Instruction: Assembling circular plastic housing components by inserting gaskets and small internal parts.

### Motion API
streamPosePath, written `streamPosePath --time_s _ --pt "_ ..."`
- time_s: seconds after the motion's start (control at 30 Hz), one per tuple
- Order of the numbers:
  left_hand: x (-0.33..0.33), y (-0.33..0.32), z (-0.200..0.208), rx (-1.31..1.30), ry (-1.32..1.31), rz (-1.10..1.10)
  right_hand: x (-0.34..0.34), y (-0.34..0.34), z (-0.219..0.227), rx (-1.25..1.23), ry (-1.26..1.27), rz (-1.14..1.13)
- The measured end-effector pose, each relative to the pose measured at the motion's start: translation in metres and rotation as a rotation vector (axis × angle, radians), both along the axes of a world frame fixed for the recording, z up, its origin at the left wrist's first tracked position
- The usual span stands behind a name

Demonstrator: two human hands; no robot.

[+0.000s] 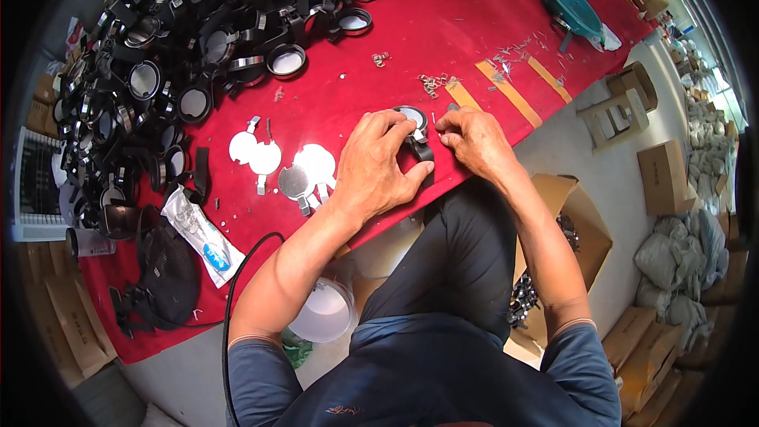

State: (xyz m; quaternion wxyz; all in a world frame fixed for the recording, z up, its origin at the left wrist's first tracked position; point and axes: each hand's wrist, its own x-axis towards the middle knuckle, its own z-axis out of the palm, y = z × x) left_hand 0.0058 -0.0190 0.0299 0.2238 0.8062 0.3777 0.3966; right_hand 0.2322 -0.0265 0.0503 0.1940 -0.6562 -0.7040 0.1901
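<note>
My left hand (378, 160) is closed around a black ring-shaped part with a handle (425, 160) at the table's front edge. A pale disc shows inside its ring, and a small silver tab sits where ring meets handle. Just to the right, my right hand (474, 141) is pinched, thumb against fingers; whatever it holds is too small to make out. Left of my left hand lie several flat silver lids with tabs (315, 164). Small brass-coloured springs (432, 84) and scattered thin metal pins (512, 55) lie beyond my hands.
A large heap of similar black parts (213, 43) covers the table's far left. Yellow strips (510, 93) mark the red cloth (348, 99). A teal basin (571, 6) sits far right. Nearer left are a white tube (202, 236) and black cable. Below stand an open carton (589, 225) and white bucket (324, 312).
</note>
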Motion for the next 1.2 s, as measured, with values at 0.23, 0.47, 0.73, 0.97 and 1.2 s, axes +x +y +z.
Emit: streamPosePath --time_s 0.23,0.47,0.73,0.97,1.2 --pt "-0.001 -0.001 -0.002 0.007 0.005 0.004 -0.003 -0.006 -0.009 0.115 -0.169 0.109" --pt "0.002 0.000 -0.001 0.030 -0.012 0.007 -0.005 -0.011 -0.006 0.207 -0.242 0.139" --pt "-0.001 0.002 -0.008 0.065 -0.024 0.028 -0.010 -0.010 -0.016 0.251 -0.304 0.125" --pt "0.006 -0.008 -0.004 0.143 -0.009 0.048 -0.032 0.026 0.050 0.301 0.034 0.090" --pt "0.007 -0.005 -0.005 0.149 -0.014 0.037 -0.004 0.114 0.039 0.097 -0.148 0.093"
